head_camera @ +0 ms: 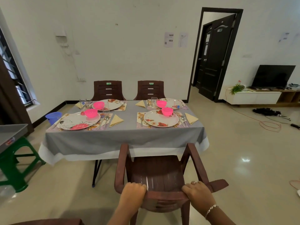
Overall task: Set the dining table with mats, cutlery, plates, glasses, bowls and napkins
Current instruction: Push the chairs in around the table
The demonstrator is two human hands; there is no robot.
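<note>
A table under a grey cloth carries several place settings. Each has a floral mat, a floral plate, a pink bowl, cutlery and a folded yellow napkin. Clear glasses stand at the far settings. A brown plastic chair stands at the near side of the table, its seat facing the table. My left hand and my right hand both grip the top of its backrest.
Two more brown chairs stand at the far side. A green stool with a metal tray on it is at the left, a blue bucket behind it. Cables lie on the floor at right, near a TV unit.
</note>
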